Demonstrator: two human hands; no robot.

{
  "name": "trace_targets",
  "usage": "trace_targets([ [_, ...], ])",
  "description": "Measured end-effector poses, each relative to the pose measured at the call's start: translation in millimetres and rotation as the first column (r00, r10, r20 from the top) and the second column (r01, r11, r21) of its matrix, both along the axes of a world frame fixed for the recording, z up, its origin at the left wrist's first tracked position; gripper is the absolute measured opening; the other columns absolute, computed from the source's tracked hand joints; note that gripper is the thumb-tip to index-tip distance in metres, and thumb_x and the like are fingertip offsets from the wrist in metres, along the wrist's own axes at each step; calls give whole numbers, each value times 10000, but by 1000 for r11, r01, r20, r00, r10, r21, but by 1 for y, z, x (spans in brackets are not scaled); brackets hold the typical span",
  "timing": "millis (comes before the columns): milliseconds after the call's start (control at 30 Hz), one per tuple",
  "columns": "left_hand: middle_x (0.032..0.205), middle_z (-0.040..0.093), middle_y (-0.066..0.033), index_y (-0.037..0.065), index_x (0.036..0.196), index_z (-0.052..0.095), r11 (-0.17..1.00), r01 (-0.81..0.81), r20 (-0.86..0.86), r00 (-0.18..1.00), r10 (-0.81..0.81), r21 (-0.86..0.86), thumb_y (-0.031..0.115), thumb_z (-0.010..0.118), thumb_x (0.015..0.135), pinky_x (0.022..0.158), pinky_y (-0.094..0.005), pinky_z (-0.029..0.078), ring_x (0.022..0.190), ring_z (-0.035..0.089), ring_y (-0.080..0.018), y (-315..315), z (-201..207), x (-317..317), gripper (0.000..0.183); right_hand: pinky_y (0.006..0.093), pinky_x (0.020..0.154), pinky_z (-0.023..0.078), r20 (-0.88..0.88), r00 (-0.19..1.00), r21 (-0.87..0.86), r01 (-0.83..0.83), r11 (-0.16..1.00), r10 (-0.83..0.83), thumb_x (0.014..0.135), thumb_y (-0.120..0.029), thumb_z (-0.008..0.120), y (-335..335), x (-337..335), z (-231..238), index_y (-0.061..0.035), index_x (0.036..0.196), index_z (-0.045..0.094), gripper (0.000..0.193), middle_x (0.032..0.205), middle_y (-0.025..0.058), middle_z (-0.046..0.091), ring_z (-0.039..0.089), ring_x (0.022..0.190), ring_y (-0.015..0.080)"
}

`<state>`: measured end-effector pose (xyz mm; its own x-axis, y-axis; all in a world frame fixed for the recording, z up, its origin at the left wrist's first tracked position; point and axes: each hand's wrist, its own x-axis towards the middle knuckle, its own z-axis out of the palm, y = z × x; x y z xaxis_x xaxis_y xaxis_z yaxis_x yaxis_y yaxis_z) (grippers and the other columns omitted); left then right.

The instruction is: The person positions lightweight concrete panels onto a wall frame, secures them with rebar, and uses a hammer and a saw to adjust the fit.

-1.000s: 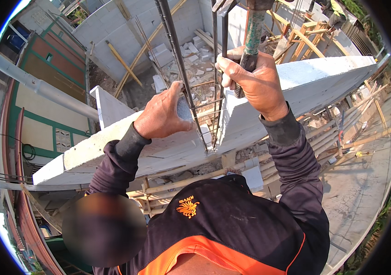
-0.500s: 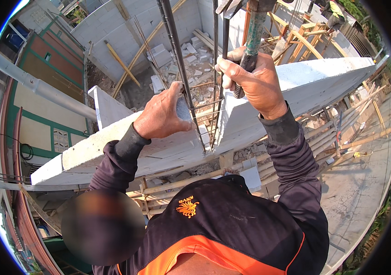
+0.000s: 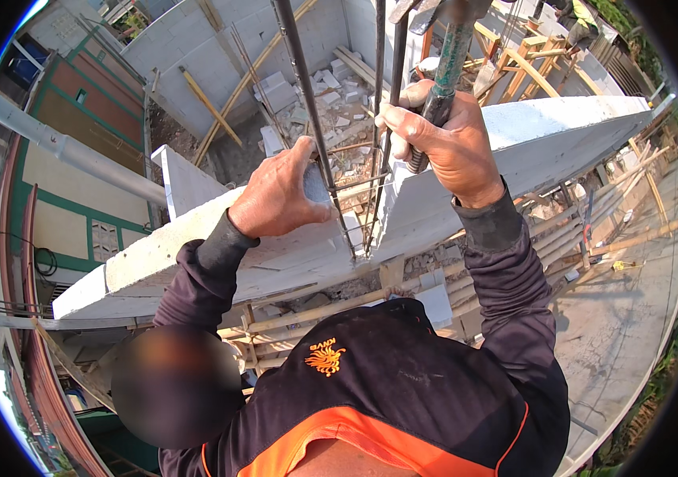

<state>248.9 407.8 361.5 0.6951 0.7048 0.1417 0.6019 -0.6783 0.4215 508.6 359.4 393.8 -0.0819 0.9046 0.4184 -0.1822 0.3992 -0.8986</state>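
Note:
My right hand [image 3: 452,147] is wrapped round the black ribbed grip of a hammer [image 3: 452,67] with a worn green shaft. It is upright, and its metal head reaches the top edge of the view. My left hand [image 3: 279,191] lies on the end of the left block wall [image 3: 188,230], thumb and fingers spread around its corner; the undersides of the fingers are hidden. Between my hands, dark steel rebar rods [image 3: 307,95] with thin cross ties rise from the gap between the walls. Just below my right hand is the end of the right block wall [image 3: 530,147].
Behind the rods, broken block rubble [image 3: 331,87] covers the ground. Bamboo poles [image 3: 307,322] run below the wall on my side. At left is a grey pipe [image 3: 77,151]. A person in a yellow-green top [image 3: 583,17] is far right, near timber frames [image 3: 530,63].
My left hand has shifted very slightly left, and my right hand with the hammer slightly right and down. Both grips look the same.

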Motion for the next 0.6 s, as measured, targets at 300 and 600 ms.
trace_targets([
  [300,1030,625,-290,-102,1283,425,998,-18,-5,1000,18,-68,280,873,635,875,-456,505,1021,626,-438,0,4,0,875,255,574,524,60,998,0,20,1000,-20,922,-215,742,-1,0,1,38,1006,694,270,829,86,703,641,651,105],
  [600,1221,637,-278,-55,1400,422,993,-70,-30,997,67,-98,211,873,631,1018,-430,459,1188,598,-426,-1,2,-1,930,243,551,506,100,995,-41,9,999,-5,923,-191,721,0,3,5,27,997,684,234,844,88,699,619,623,100],
])
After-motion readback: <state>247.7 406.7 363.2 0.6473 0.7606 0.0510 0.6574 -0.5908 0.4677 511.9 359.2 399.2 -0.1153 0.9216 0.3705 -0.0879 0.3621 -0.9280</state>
